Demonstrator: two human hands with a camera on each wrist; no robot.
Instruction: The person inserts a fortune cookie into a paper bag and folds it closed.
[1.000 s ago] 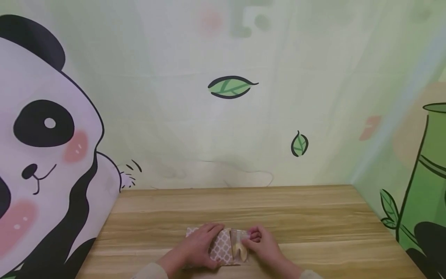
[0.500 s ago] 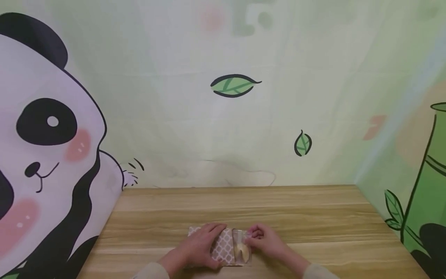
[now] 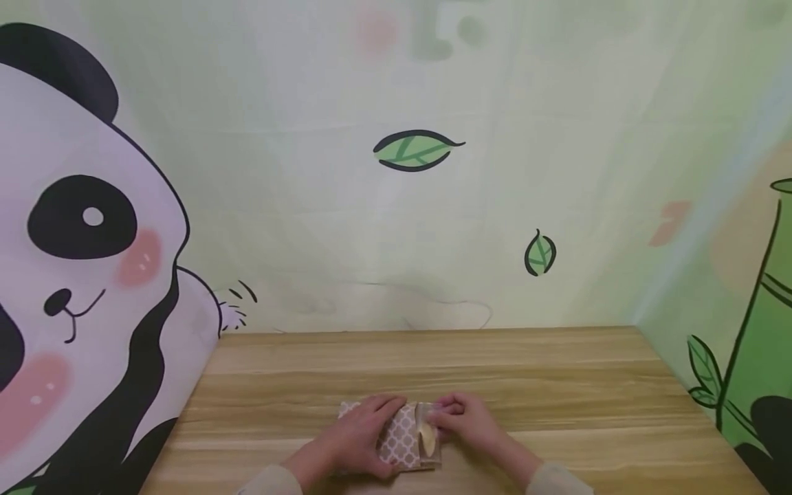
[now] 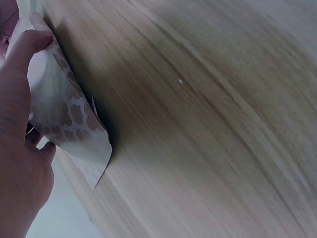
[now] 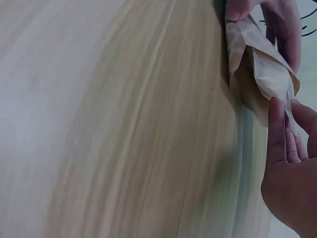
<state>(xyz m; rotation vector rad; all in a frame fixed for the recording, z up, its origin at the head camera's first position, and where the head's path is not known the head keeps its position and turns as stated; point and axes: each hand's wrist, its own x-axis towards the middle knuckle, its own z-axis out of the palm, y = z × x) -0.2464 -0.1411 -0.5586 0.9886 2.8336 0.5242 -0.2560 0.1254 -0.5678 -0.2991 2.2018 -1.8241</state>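
A paper bag (image 3: 402, 436) with a tan-and-white lattice pattern lies on the wooden table, its open mouth facing right. My left hand (image 3: 355, 436) grips it across the middle, thumb at the near edge and fingers at the far edge. Partly inside the mouth is a clear plastic packet (image 3: 428, 443) with a pale, cream-coloured piece in it; its left part is hidden by the bag. My right hand (image 3: 471, 425) pinches the packet's outer end between thumb and fingers. In the right wrist view the bag's mouth (image 5: 247, 74) gapes around the crinkled packet (image 5: 271, 77).
The wooden table (image 3: 557, 385) runs back to a pale green wall cloth (image 3: 297, 206) printed with leaves. A large printed panda (image 3: 93, 289) covers the left side, and a printed bamboo stalk (image 3: 757, 344) the right.
My right hand has moved slightly left against the bag, and less of the clear packet shows outside the mouth. My left hand keeps its grip on the bag.
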